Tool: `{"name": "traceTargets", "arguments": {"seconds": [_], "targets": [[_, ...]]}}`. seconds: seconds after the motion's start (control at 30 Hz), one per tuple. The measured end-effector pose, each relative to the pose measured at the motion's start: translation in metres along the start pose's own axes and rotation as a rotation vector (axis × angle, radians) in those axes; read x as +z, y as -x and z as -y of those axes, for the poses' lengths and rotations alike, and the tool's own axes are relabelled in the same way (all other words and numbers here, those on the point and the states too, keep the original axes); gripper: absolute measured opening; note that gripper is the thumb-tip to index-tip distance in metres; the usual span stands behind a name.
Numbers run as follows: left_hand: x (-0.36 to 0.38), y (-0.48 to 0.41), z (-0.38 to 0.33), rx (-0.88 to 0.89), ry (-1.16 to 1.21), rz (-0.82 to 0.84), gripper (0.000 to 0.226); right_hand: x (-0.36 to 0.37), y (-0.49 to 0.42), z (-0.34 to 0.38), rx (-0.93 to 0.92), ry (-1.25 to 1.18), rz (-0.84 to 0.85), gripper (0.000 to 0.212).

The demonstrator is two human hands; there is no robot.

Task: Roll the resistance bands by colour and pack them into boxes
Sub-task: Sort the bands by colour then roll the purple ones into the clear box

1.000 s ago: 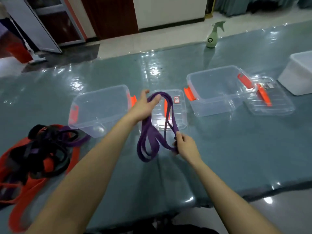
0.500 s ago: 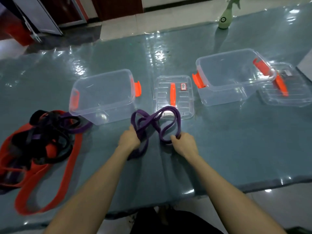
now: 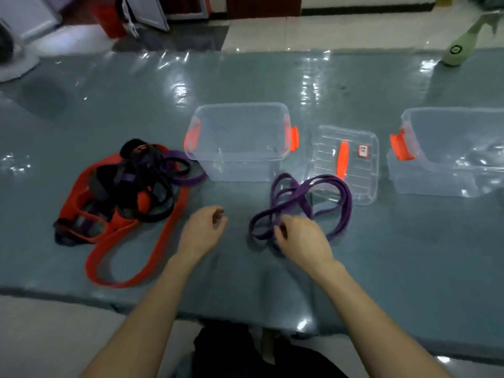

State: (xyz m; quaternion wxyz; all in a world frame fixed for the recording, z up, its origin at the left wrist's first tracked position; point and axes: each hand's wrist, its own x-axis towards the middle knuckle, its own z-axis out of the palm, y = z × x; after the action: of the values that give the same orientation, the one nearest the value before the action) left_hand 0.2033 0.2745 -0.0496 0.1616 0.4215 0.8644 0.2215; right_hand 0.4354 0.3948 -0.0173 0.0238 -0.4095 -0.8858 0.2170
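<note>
Head view: the purple band (image 3: 293,193) lies in loose loops on the tabletop (image 3: 409,241), its long axis running from near-left to far-right, just before the nearest box (image 3: 237,170). The right hand (image 3: 300,238) is on the band's near end, fingers curled as if pinching it. The left hand (image 3: 201,230) hangs loosely curled and empty, apart to the band's left. Half a second ago both hands gripped the band; the left has since let go, towards the pile (image 3: 136,184).
</note>
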Motion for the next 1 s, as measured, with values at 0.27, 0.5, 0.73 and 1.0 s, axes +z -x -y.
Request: {"name": "traceTargets", "arguments": {"seconds": [0.27,0.5,0.73,1.0], "targets": [[-0.098,0.004,0.132,0.06,-0.425,-0.209,0.07,0.068,-0.066,0.152,-0.256,-0.055,0.127,0.032],[-0.119,-0.067,0.178,0.083,-0.667,-0.006,0.13,0.103,-0.154,0.226,-0.065,0.003,0.024,0.064],[-0.199,-0.081,0.277,0.047,-0.266,-0.31,0.029,0.127,-0.191,0.234,0.07,-0.029,0.059,0.034],[-0.29,-0.083,0.345,-0.424,-0.128,-0.138,0.054,0.055,-0.23,0.315,-0.065,-0.125,-0.293,0.023]]}}
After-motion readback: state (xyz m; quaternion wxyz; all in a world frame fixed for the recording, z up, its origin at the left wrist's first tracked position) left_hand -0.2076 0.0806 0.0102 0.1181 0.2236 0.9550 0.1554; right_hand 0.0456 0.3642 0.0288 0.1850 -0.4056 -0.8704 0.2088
